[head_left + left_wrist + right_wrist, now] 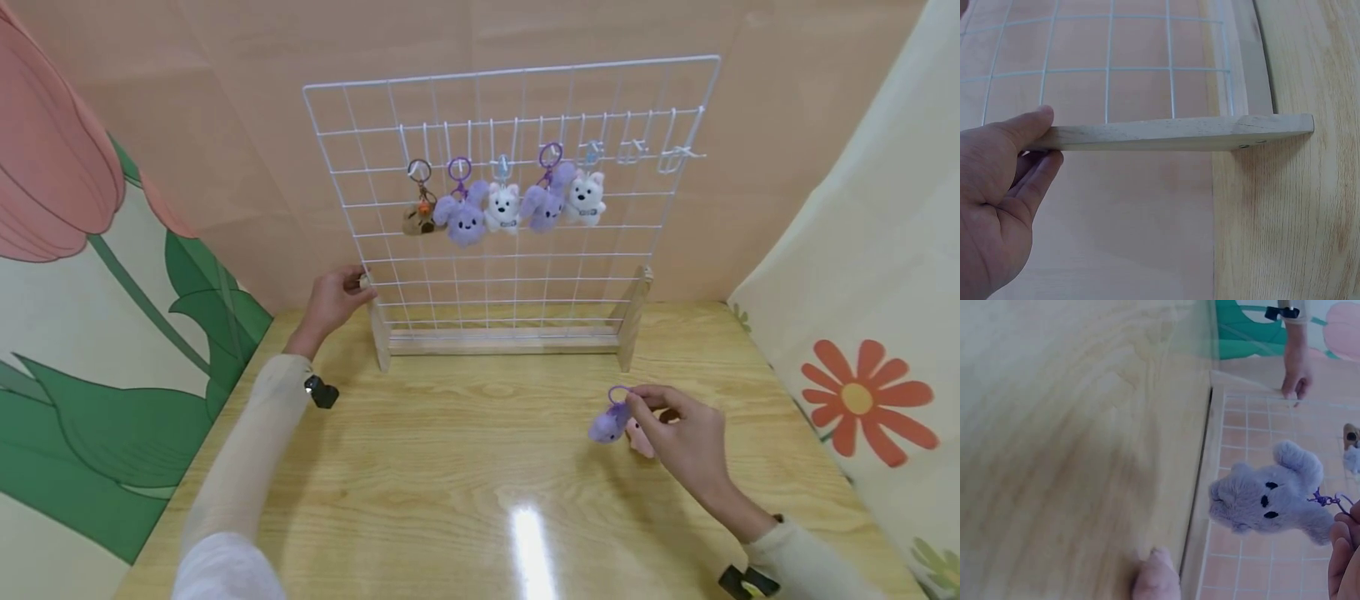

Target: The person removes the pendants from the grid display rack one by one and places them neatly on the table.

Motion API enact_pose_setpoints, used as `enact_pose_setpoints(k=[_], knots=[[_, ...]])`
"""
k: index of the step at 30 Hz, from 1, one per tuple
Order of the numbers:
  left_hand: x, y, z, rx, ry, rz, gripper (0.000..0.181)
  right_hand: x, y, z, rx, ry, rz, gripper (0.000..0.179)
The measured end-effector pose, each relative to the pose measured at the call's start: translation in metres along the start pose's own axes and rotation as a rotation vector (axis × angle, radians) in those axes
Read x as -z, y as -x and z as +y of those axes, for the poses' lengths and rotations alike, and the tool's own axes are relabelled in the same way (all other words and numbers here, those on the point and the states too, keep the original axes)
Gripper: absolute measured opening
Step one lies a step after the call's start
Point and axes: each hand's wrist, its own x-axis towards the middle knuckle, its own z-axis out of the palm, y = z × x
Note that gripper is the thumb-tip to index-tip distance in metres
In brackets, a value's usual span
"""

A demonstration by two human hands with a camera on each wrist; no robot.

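Observation:
My left hand grips the upper end of the wooden side post of a white wire grid rack, thumb on one face and fingers on the other. Over the table at the right, my right hand pinches the purple ring of a long-eared purple plush keychain, which hangs from the fingertips. A pink plush sits on the table behind this hand, partly hidden by it. In the right wrist view the purple plush overlaps the grid.
From the rack's hooks hang a brown plush keychain, two purple ones and two white ones. Bare hooks stick out at the rack's right end. Patterned cloth borders the wooden table.

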Motion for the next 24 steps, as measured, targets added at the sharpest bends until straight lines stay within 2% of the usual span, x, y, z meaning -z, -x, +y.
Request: enact_pose_setpoints(k=[5,13,20,24], knots=[[0.000,0.001,0.000,-0.001,-0.007,0.005,0.048,-0.001,0.012,0.000,-0.041,0.002,-0.009,0.004],[0.001,0.000,0.000,0.008,0.003,0.002,0.049,-0.009,0.027,0.004,-0.075,-0.025,-0.012,0.007],[0.000,-0.001,-0.001,0.010,0.013,0.010,0.047,-0.017,0.026,0.013,-0.117,-0.001,-0.045,0.003],[0.000,-0.002,-0.002,0.014,0.007,0.007,0.049,-0.020,0.021,0.016,-0.105,0.001,-0.059,0.003]])
